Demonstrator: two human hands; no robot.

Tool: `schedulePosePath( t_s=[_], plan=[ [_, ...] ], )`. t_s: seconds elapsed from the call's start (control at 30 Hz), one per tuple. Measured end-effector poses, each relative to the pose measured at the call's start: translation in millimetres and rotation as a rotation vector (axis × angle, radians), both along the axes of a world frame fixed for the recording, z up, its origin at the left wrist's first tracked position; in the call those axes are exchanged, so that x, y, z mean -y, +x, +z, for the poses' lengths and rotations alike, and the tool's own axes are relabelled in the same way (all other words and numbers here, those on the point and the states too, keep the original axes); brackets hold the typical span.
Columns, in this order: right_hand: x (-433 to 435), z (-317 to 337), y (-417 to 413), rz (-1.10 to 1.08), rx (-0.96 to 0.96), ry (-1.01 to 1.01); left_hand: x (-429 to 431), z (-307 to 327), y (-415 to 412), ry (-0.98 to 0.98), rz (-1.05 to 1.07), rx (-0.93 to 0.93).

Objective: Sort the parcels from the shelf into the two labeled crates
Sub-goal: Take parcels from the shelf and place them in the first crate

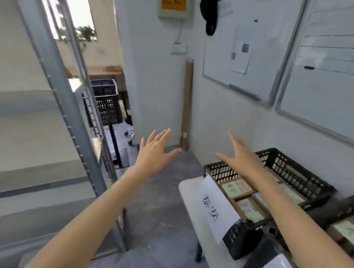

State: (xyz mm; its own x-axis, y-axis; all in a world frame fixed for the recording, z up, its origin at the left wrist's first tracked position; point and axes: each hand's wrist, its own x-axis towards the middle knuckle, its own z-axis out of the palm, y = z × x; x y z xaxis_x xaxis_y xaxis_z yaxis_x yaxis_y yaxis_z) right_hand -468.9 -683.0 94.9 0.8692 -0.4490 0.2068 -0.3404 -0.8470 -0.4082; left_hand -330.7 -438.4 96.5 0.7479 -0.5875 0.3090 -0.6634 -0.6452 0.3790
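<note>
My left hand (154, 151) and my right hand (241, 155) are both stretched out in front of me with fingers spread, holding nothing. The right hand hovers over the left end of a black crate (305, 177) with a white paper label (215, 205) on its near side. Several brown parcels (238, 188) with pale green labels lie inside it. A second black crate (338, 212) with a parcel (347, 231) in it shows at the right edge. The grey metal shelf (57, 90) stands at the left; no parcels on it are visible.
The crates stand on a white table (191, 196) along the right wall. Whiteboards (246, 47) hang above it. A brown cardboard tube (186, 105) leans in the corner. Another black crate (107, 101) sits behind the shelf. Grey floor (158, 204) lies between shelf and table.
</note>
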Motion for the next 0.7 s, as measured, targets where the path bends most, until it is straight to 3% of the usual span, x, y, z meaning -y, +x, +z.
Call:
schedulePosePath(
  t_s=[0.3, 0.7],
  plan=[
    [-214.3, 20.4, 138.9, 0.476, 0.040, -0.027, -239.5, 13.6, 26.6, 0.053, 0.447, 0.034],
    [-560.8, 23.9, 225.5, 0.920, 0.055, -0.037, -562.9, 18.1, 5.2, 0.043, 0.887, 0.055]
  ],
)
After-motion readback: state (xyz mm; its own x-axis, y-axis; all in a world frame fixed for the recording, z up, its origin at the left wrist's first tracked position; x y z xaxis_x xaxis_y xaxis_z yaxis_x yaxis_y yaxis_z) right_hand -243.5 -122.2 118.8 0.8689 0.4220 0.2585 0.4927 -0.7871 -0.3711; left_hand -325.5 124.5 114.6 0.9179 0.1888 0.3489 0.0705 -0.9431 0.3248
